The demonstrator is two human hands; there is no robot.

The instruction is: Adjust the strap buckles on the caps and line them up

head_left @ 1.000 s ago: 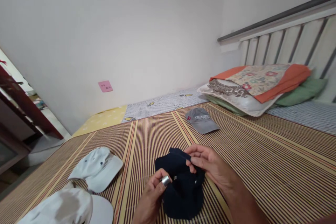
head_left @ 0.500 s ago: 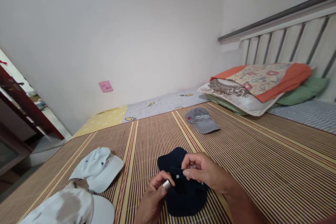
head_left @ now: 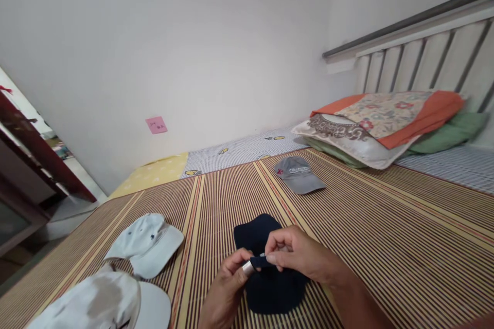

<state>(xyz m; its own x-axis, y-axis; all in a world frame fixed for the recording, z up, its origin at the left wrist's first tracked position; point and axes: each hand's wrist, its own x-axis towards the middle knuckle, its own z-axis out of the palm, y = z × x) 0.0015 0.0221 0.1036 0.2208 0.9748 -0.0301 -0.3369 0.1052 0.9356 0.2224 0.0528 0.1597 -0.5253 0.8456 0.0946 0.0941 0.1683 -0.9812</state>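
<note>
A dark navy cap (head_left: pixel 276 293) lies on the striped mat in front of me. Between my hands a short dark strap (head_left: pixel 258 262) of this cap is drawn out. My left hand (head_left: pixel 228 281) pinches the strap's left end, where a silver metallic piece (head_left: pixel 248 268) shows by the thumb; whether it is a buckle or a ring I cannot tell. My right hand (head_left: pixel 295 256) has its thumb and forefinger closed on the strap's right end, and its other fingers are curled.
To the left lie a pale cap (head_left: pixel 148 244) and a white cap with brownish patches (head_left: pixel 104 300). A grey cap (head_left: pixel 300 175) sits farther back. Stacked pillows (head_left: pixel 370 128) are by the slatted headboard (head_left: pixel 420 61). The striped mat (head_left: pixel 216 205) covers the bed, beside a white wall.
My right hand has come slightly toward my left, and the dark strap now shows stretched between them. The view has shifted a little; the other caps stay in place.
</note>
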